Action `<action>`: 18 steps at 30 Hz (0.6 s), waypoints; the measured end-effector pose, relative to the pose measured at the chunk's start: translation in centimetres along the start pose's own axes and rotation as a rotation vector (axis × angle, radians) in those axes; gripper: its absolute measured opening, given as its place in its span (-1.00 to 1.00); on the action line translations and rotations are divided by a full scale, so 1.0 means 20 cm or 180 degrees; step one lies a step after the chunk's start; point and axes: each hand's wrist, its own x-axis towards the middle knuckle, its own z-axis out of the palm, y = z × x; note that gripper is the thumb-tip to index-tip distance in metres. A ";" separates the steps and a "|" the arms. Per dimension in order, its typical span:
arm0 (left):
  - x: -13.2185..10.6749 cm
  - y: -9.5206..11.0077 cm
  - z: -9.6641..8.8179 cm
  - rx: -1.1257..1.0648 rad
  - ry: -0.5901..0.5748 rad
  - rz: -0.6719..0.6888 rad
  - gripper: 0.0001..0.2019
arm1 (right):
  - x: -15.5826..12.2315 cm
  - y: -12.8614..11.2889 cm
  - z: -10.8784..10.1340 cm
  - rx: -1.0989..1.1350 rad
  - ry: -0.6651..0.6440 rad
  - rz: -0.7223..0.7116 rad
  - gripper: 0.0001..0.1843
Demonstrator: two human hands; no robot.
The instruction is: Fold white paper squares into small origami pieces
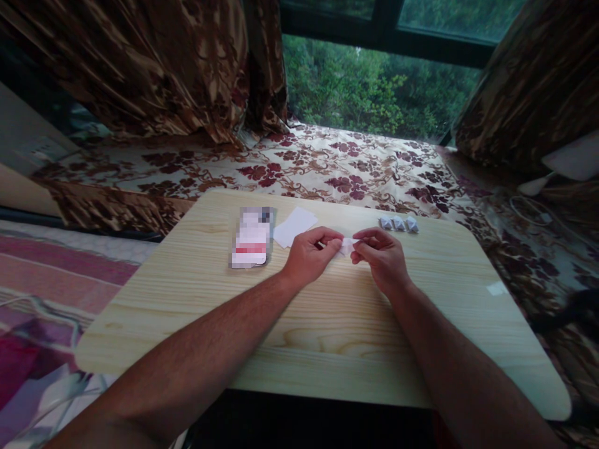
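Both my hands meet over the middle of a pale wooden table (327,318). My left hand (311,252) and my right hand (381,255) pinch a small piece of white paper (347,245) between their fingertips, just above the tabletop. Fingers of both hands are closed on it. A small stack of white paper squares (294,226) lies just beyond my left hand. Three small folded white paper shapes (399,223) sit in a row beyond my right hand.
A flat packet with a red stripe (251,238) lies left of the paper stack. A scrap of white paper (496,288) rests near the table's right edge. Floral fabric (327,165), brown curtains and a window lie behind; a striped cloth (56,280) is at left.
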 end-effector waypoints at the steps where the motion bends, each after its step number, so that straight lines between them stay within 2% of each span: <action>1: 0.00 0.00 0.00 -0.0007 -0.0015 -0.0034 -0.78 | 0.00 0.00 0.00 -0.0016 -0.0002 -0.0034 -0.86; 6: 0.00 0.01 0.00 -0.0008 -0.0130 -0.0234 -0.76 | 0.00 0.00 0.00 -0.0110 -0.0025 -0.0206 -0.79; 13: 0.01 0.00 0.00 0.0067 -0.0209 -0.0274 -0.82 | 0.00 0.01 0.00 -0.0093 -0.0094 -0.0338 -0.80; 18: 0.03 0.00 0.00 -0.0314 -0.0007 -0.0521 -0.84 | 0.00 -0.01 0.01 -0.0037 0.0232 -0.0384 -0.68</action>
